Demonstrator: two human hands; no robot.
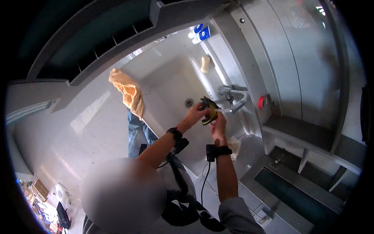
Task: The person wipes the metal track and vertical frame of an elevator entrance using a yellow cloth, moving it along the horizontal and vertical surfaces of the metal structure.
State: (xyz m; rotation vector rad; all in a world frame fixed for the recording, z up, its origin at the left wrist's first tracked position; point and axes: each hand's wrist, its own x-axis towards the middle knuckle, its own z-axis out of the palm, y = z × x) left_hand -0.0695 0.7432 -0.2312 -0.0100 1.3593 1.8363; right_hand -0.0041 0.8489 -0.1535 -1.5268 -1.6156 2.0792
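Black-and-yellow crumpled piece (209,110) pinched over a white sink (167,78), near the chrome faucet (240,102).
Head view: left hand (194,114) and right hand (218,126) pinch its sides; holding it low should likely contain drips. Peach towel (131,93) drapes the sink's edge; cream soap bar (205,64) rests beyond; grey shelf (298,130) at right.

Towel (131,93): over the left edge of your sink (165,74)
Faucet (242,100): on its right edge
Containers (201,35): by the far right corner
Held item (212,106): left of the faucet
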